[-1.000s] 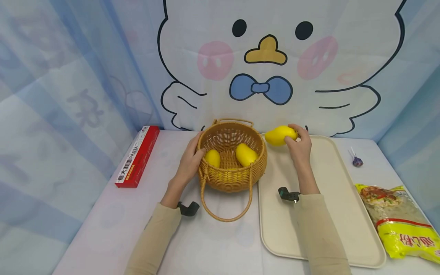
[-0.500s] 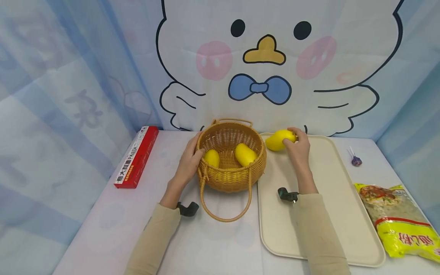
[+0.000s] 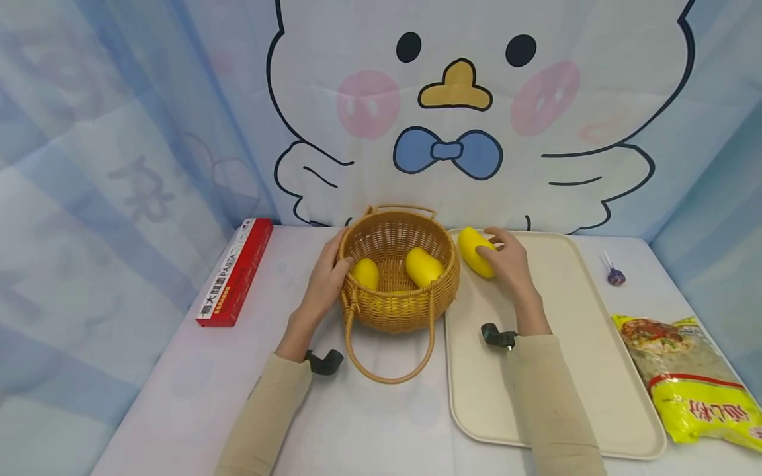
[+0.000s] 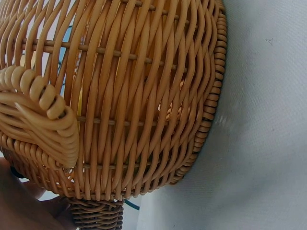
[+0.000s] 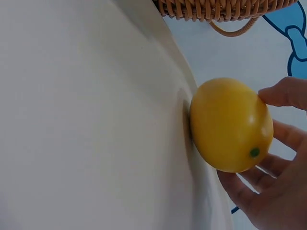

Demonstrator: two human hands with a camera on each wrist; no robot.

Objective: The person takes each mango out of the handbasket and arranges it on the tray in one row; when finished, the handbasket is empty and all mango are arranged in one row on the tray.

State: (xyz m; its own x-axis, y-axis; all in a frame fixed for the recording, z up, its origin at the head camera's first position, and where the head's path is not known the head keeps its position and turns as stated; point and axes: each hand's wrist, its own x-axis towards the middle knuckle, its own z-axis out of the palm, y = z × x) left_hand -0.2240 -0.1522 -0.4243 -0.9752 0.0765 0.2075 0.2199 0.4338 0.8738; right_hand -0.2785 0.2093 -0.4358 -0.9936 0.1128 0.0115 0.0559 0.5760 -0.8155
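A round wicker basket (image 3: 399,316) stands mid-table, with two yellow mangoes showing inside, one at the left (image 3: 366,274) and one at the right (image 3: 424,267). My left hand (image 3: 323,281) grips the basket's left side, thumb over the rim; the left wrist view shows the woven wall (image 4: 139,96) up close. At the far left corner of the beige tray (image 3: 571,396), my right hand (image 3: 510,261) holds another mango (image 3: 474,252) between thumb and fingers. In the right wrist view this mango (image 5: 230,127) is at the tray's edge, its green-spotted end toward the camera.
A red pasta box (image 3: 235,272) lies at the left. Right of the tray are a wrapped lollipop (image 3: 616,275) and a yellow noodle bag (image 3: 693,383). The basket's handle (image 3: 389,380) hangs toward the front. A printed curtain (image 3: 452,185) stands behind the table.
My right hand has lowered the mango onto the tray's far left corner and turned it so that it points more away from me. My left hand stays on the basket.
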